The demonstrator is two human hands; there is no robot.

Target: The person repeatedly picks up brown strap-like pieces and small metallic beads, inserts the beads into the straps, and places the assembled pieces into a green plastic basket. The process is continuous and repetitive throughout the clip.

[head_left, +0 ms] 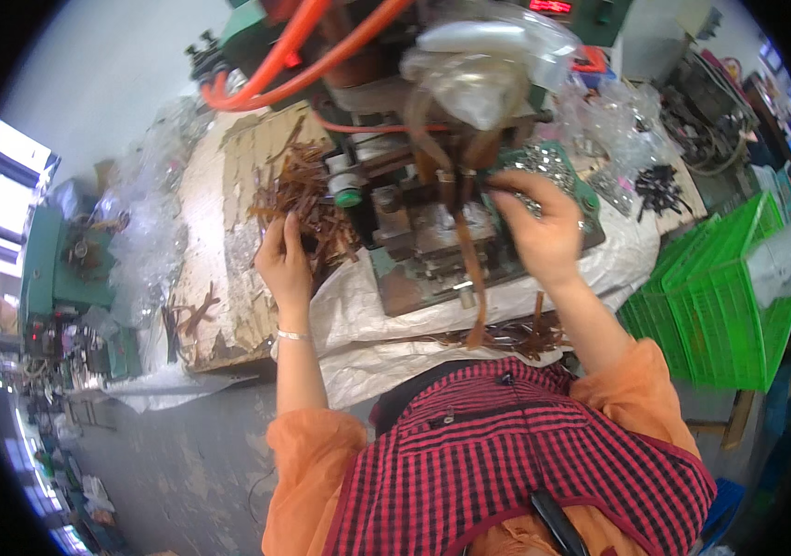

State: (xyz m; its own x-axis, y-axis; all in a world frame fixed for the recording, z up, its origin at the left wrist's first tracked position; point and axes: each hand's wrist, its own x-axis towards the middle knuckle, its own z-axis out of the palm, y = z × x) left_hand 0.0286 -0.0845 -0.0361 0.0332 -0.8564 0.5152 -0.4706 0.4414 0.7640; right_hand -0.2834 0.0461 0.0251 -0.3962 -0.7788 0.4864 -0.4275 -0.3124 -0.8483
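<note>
My left hand (pixel 286 264) is at the near edge of a heap of flat brown strips (pixel 301 185) left of the press, its fingers closed on a brown strip at the heap. My right hand (pixel 545 232) is just right of the press tooling (pixel 451 222), finger and thumb bent toward each other and slightly blurred; whatever they hold is too small to make out. One long brown strip (pixel 472 278) hangs from the tooling down over the front of the press. Beyond my right hand, small shiny metal pieces (pixel 544 165) lie in a green tray.
Orange hoses (pixel 293 46) arch over the press at upper left. More brown strips (pixel 525 338) lie at the table's near edge by my apron. A green plastic crate (pixel 715 296) stands at right. Clear plastic bags (pixel 613 120) and dark small parts (pixel 662 190) sit behind it.
</note>
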